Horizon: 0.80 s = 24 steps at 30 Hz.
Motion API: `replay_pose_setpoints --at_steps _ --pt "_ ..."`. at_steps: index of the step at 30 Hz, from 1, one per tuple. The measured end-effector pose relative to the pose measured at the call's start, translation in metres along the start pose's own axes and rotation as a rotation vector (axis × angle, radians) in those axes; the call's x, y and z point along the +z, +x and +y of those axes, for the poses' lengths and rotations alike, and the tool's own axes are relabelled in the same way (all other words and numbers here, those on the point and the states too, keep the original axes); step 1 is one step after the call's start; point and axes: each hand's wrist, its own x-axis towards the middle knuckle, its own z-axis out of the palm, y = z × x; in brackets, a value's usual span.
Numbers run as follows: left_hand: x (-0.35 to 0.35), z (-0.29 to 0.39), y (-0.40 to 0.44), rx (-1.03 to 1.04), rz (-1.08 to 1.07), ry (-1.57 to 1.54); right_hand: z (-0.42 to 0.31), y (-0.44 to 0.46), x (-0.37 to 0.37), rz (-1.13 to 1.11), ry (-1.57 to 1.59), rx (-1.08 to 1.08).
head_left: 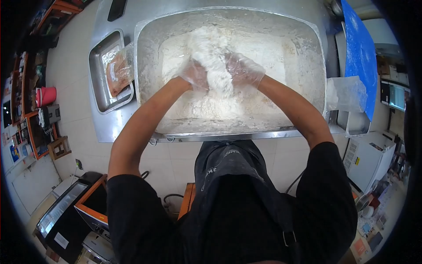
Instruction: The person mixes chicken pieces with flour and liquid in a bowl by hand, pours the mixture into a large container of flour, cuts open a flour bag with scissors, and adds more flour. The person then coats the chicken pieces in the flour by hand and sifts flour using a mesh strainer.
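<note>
A wide metal tub (303,94) holds a bed of white, flour-like powder (268,53). Both hands are inside it, in clear, loose plastic gloves dusted white. My left hand (195,75) is on the left of a lumpy white mass (220,81), and my right hand (245,72) faces it from the other side. Powder runs in a blurred streak from this mass toward the tub's far wall. Whether the mass is loose powder or coated pieces cannot be made out. Motion and powder hide the fingers of both hands.
Left of the tub, a steel tray (94,83) holds a plastic bag with brownish contents (118,72). A dark phone-like object (117,9) lies behind it. On the right are a clear plastic bag (347,94) and a blue sheet (360,61). The metal table's front edge (246,135) runs before my body.
</note>
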Motion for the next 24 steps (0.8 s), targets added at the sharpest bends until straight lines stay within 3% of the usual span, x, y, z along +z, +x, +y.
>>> replay_pose_setpoints --at_steps 2,4,6,8,10,12,15,17,19,22,24 --pt "0.005 -0.008 -0.012 0.121 -0.002 -0.132 -0.014 -0.014 -0.026 -0.021 0.219 -0.021" --pt "0.002 -0.010 -0.031 0.220 0.034 -0.187 0.003 -0.050 -0.116 -0.332 0.899 -0.108" --pt "-0.012 -0.011 -0.047 0.147 -0.010 -0.304 0.011 -0.065 -0.103 -0.008 1.220 -0.093" --pt "-0.089 0.012 -0.066 -0.244 -0.289 -0.549 0.015 -0.061 -0.103 0.141 1.308 0.028" --pt "-0.093 0.000 -0.017 -0.194 -0.405 0.269 0.031 -0.031 -0.111 0.118 1.253 0.227" --pt "-0.076 0.004 -0.007 -0.195 -0.346 0.150 0.041 -0.008 -0.110 0.125 1.392 0.360" --pt "-0.042 0.003 0.001 -0.209 -0.284 -0.035 0.025 -0.002 -0.066 0.025 1.891 0.161" --pt "-0.024 -0.007 -0.006 -0.118 -0.317 -0.091 -0.004 -0.035 -0.066 0.159 1.088 -0.109" --pt "-0.009 -0.024 -0.038 0.068 -0.390 -0.103 -0.004 -0.080 -0.077 -0.150 0.944 -0.019" --pt "-0.044 -0.013 -0.081 -0.277 -0.399 -0.355 0.016 -0.134 -0.098 -0.342 1.122 0.052" --pt "-0.028 0.009 -0.088 -0.248 -0.527 -0.292 0.020 -0.148 -0.094 -0.557 1.086 0.153"
